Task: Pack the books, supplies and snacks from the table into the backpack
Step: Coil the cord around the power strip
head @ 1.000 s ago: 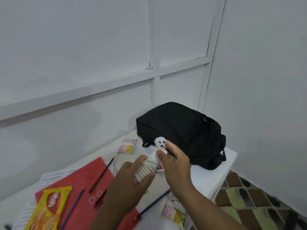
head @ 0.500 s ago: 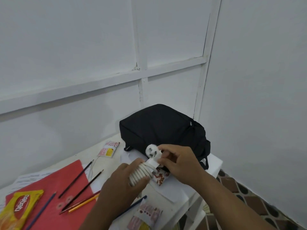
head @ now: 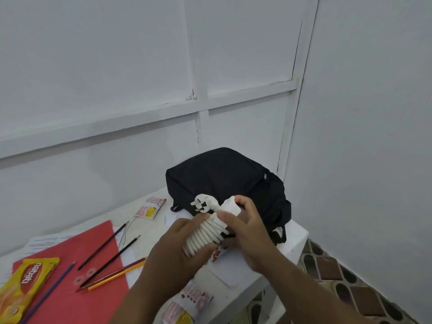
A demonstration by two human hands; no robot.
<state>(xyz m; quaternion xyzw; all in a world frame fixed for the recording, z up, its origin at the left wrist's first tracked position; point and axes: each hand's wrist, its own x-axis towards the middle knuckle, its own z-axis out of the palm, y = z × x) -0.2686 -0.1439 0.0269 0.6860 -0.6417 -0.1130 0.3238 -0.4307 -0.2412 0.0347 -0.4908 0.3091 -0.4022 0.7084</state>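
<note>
A black backpack lies zipped on the far right end of the white table, in the corner. In front of it both hands hold a coiled white charger cable with a white plug sticking up at its far end. My left hand grips the coil from below and left. My right hand pinches the white end piece of the cable near the plug. A red folder lies at the left with several pencils on it.
A yellow snack packet lies on the folder's left edge. Small pink and yellow sachets sit near the backpack and at the table's near edge. Papers lie under the folder. White walls close the corner; patterned floor tiles show at right.
The view has swung slightly, and both hands with the coiled cable have shifted a little. My right hand has moved along the cable end beside the plug.
</note>
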